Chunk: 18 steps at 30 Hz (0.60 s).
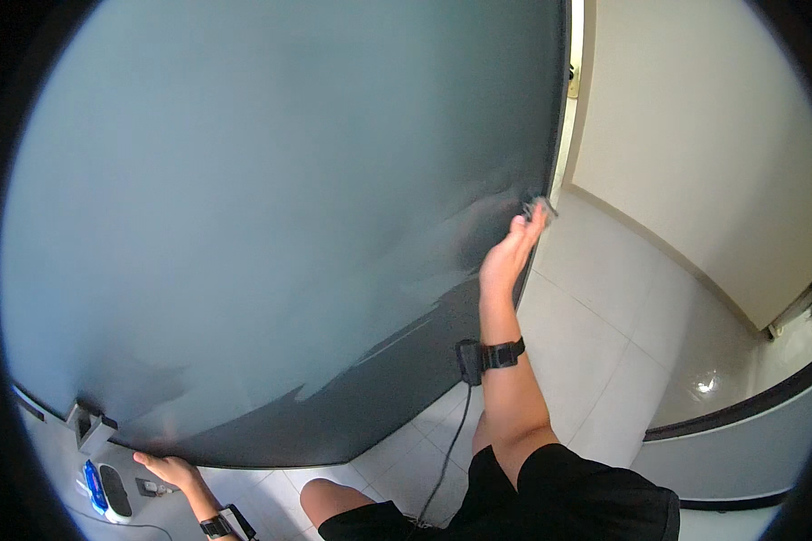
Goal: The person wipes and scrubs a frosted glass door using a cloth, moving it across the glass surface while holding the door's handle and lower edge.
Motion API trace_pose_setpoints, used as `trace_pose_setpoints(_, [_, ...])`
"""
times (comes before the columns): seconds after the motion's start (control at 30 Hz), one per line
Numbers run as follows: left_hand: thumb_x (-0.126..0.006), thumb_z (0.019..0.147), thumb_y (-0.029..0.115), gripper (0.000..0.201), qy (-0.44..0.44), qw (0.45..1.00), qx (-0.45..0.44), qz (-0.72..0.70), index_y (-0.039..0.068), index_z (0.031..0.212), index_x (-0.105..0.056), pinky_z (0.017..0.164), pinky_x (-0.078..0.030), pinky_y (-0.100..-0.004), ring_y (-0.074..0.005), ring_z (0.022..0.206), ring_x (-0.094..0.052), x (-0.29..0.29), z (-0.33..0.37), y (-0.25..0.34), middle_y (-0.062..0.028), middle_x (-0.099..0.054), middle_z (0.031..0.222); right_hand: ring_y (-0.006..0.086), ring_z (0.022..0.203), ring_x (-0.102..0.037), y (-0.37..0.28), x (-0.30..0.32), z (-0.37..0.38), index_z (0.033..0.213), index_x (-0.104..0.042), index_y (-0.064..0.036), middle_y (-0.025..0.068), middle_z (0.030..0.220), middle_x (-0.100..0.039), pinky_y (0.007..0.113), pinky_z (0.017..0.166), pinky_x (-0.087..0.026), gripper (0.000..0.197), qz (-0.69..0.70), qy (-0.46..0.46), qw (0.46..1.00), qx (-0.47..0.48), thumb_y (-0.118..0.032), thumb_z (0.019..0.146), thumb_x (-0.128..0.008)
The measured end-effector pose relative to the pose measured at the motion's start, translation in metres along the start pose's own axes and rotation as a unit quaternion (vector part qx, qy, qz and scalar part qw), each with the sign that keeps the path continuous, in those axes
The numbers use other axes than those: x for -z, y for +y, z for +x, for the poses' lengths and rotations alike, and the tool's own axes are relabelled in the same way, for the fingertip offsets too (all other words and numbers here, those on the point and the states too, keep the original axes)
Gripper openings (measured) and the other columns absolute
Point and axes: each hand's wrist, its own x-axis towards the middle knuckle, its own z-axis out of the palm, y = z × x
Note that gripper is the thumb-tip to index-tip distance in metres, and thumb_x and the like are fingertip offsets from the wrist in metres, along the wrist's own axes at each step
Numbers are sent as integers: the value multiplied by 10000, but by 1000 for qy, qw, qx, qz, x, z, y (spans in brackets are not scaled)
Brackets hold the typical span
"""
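Observation:
A large blue-grey, glossy panel, seemingly a glass door (271, 207), fills most of the view. My right hand (512, 252) reaches up to its right edge, seen side-on with the fingers stretched out and the thumb apart. Around those fingertips is a small grey, metal-looking fitting (550, 214), too blurred to make out fully. Down at the lower left, my left hand (173, 471) lies along the panel's bottom edge, its fingers extended and nothing visible in them. A square metal bracket (90, 428) sits on the panel's edge near that hand.
A pale tiled floor (573, 316) runs below and right of the panel. Cream-coloured panelling (704, 135) stands at the right, above a grey curved surface with a dark rim (749, 451). A white device with a blue part (108, 491) is at lower left. A cable (451, 451) hangs from my right wristband.

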Motion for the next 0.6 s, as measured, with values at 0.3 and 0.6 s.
trace_pose_setpoints(0.3, [-287,1107,581,772,22,1000,-14,9,-64,1520,-385,1204,-328,-415,-288,1396,-440,10,10,-19,-168,-421,1570,372,1590,-97,59,25,-56,1591,-255,50,235,1711,-114,459,1280,-102,686,35,4,988,-148,-395,1082,-370])
trace_pose_setpoints(0.6, [-283,1093,616,806,23,1000,8,1,-65,1510,-391,1186,-352,-412,-295,1378,-457,12,9,-19,-171,-436,1556,383,1581,-144,2,3,-47,1613,-266,-13,238,1698,-173,492,1270,-121,660,-24,-61,992,106,-384,1076,-365])
